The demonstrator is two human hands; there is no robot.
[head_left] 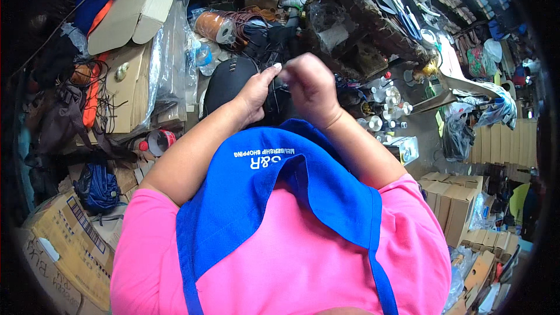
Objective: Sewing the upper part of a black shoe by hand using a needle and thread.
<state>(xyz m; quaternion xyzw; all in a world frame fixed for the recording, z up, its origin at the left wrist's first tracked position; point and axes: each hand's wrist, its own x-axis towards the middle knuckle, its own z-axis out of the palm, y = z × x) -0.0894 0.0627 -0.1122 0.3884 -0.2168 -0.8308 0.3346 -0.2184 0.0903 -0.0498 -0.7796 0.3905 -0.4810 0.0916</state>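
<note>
In front of my blue apron (pixel 224 178), my left hand (pixel 256 94) is closed on a black rounded piece (pixel 224 81) with a few pale marks like stitches near its top. The left thumb points up and to the right, and the fingers pass out of sight below. My right hand (pixel 312 88) is curled close beside it, slightly right of the left thumb. It is blurred, and whatever its fingers may hold is hidden. Dark material lies beneath and between the two hands, its shape unclear.
A large orange thread spool (pixel 214 27) and a plastic water bottle (pixel 204 58) stand beyond my left hand. Cardboard sheets (pixel 125 76) lean at left. Several small bottles (pixel 382 96) cluster at right, near a dark, rough-edged wooden bench (pixel 385 32). Stacked cardboard boxes (pixel 452 204) sit lower right.
</note>
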